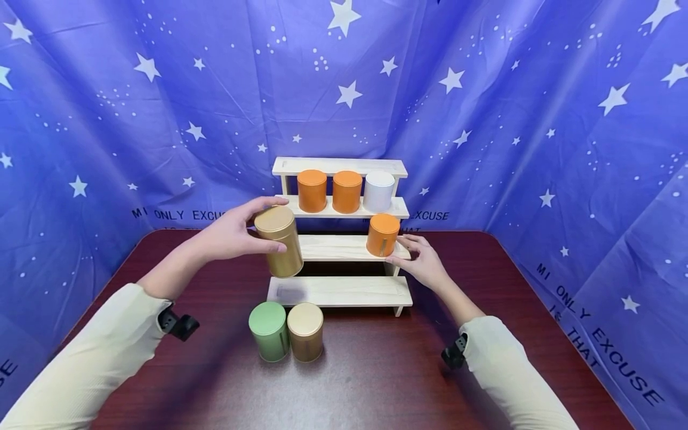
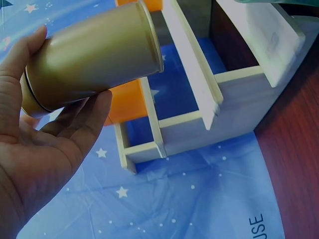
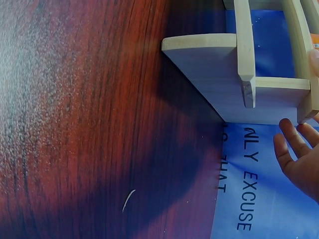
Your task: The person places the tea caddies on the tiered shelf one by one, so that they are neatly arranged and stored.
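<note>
My left hand [image 1: 228, 236] grips a tall gold tin [image 1: 286, 254] by its sides, thumb in front, holding it tilted above the left end of the lower steps. In the left wrist view the gold tin [image 2: 94, 57] lies across the fingers. An orange tin [image 1: 383, 236] stands upright at the right end of a wooden step [image 1: 333, 246]. My right hand [image 1: 424, 263] is beside that tin, thumb near its base and fingers by its right side. Several right fingers [image 3: 289, 149] are spread past the step's end in the right wrist view; the tin is mostly cut off there.
Two orange tins [image 1: 312, 192] and a white tin [image 1: 378, 192] stand on a higher step of the wooden rack [image 1: 338, 291]. A green tin [image 1: 269, 334] and a shorter gold tin [image 1: 306, 334] stand on the table [image 1: 376, 370] before it. A blue star-patterned curtain [image 1: 215, 89] hangs behind.
</note>
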Demonstrator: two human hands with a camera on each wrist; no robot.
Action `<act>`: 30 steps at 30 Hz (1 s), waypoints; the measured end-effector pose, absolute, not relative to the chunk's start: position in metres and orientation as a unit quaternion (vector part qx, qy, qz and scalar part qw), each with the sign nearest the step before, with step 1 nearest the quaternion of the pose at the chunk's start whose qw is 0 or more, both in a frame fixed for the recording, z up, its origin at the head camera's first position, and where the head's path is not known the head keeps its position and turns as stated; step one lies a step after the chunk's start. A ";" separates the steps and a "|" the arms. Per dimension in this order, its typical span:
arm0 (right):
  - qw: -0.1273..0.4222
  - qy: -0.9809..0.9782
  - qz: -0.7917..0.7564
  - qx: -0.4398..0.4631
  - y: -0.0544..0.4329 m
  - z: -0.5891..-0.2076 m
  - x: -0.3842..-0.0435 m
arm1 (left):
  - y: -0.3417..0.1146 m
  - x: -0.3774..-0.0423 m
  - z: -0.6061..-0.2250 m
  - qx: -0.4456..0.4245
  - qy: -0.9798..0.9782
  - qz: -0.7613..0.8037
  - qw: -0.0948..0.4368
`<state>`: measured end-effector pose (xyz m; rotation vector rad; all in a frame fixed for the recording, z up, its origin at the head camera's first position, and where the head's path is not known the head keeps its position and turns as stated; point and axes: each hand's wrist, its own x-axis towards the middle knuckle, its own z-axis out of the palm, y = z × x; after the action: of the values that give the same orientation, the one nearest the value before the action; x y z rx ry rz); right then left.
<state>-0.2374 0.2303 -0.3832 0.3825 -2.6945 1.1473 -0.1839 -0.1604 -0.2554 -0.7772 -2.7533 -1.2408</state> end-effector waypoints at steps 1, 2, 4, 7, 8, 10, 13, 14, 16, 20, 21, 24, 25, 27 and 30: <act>0.094 -0.908 0.386 0.129 0.230 -0.383 -0.237 | -0.159 -0.184 -0.255 -0.252 -0.881 -0.400 0.012; 0.094 -0.908 0.387 0.130 0.231 -0.383 -0.238 | -0.157 -0.184 -0.255 -0.254 -0.880 -0.400 0.014; 0.095 -0.908 0.387 0.131 0.231 -0.383 -0.238 | -0.155 -0.186 -0.254 -0.260 -0.880 -0.397 0.015; 0.097 -0.907 0.388 0.132 0.231 -0.384 -0.239 | -0.151 -0.187 -0.253 -0.261 -0.883 -0.390 0.015; 0.097 -0.907 0.388 0.132 0.231 -0.384 -0.239 | -0.150 -0.188 -0.253 -0.261 -0.883 -0.390 0.014; 0.098 -0.907 0.387 0.133 0.231 -0.385 -0.239 | -0.148 -0.189 -0.252 -0.256 -0.885 -0.388 0.011; 0.101 -0.907 0.386 0.135 0.231 -0.385 -0.239 | -0.145 -0.190 -0.250 -0.254 -0.884 -0.391 0.002; 0.101 -0.908 0.385 0.135 0.231 -0.386 -0.238 | -0.144 -0.191 -0.249 -0.255 -0.884 -0.392 -0.001; 0.102 -0.908 0.383 0.136 0.231 -0.386 -0.238 | -0.142 -0.192 -0.248 -0.257 -0.883 -0.392 -0.008; 0.101 -0.908 0.383 0.135 0.231 -0.386 -0.238 | -0.138 -0.195 -0.248 -0.257 -0.886 -0.385 -0.013; 0.100 -0.908 0.384 0.135 0.231 -0.386 -0.238 | -0.137 -0.196 -0.247 -0.256 -0.887 -0.383 -0.012; 0.100 -0.907 0.387 0.134 0.230 -0.386 -0.238 | -0.134 -0.199 -0.246 -0.259 -0.889 -0.377 -0.010; 0.102 -0.906 0.388 0.133 0.230 -0.387 -0.238 | -0.133 -0.200 -0.246 -0.260 -0.889 -0.376 -0.011; 0.103 -0.906 0.389 0.133 0.230 -0.387 -0.239 | -0.130 -0.202 -0.244 -0.265 -0.888 -0.377 -0.013; 0.105 -0.905 0.391 0.135 0.231 -0.388 -0.239 | -0.127 -0.205 -0.242 -0.267 -0.885 -0.382 -0.015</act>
<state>-0.2392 0.2308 -0.3876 0.3967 -2.6668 1.1522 -0.2050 -0.1269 -0.2419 -0.8462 -2.8069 -1.2112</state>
